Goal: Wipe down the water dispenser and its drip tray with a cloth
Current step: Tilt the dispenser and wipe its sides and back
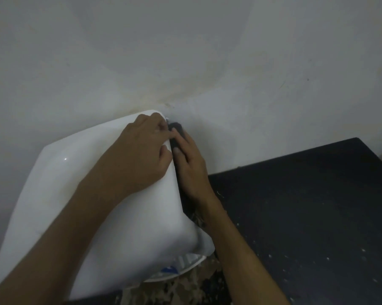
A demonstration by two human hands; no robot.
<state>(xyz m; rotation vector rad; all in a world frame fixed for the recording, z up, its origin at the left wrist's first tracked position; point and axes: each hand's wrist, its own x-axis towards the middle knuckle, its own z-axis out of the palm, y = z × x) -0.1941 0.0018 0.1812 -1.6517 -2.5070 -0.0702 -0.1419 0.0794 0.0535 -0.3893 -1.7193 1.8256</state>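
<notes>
Looked straight down on the white water dispenser [75, 194], filling the lower left and centre of the frame, close against the stained wall [185, 51]. Worked at its back right corner, just above mid-frame. Pressed a dark cloth [176, 128] flat against the right side with the right hand [190, 164], fingers straight and pinching nothing. Laid the left hand [141, 150] on the top beside it, fingers bent over the edge; could not tell whether clutching the rim, a fold of cloth, or nothing at all. Showed the ribbed drip tray [185, 264] only as a sliver at the lower centre, under the front edge, apart from both hands and probably not yet wiped.

Held the cloth by flat pressure alone, so risked letting it slip down the narrow gap between dispenser and black table [306, 205], out of easy reach. Leaned weight on one top corner, which could have rocked or shifted the dispenser toward the wall. Worked the far side nearly blind, so could well have missed a patch. Might also have jolted the tray loose onto the speckled floor [185, 287] with a hard push.
</notes>
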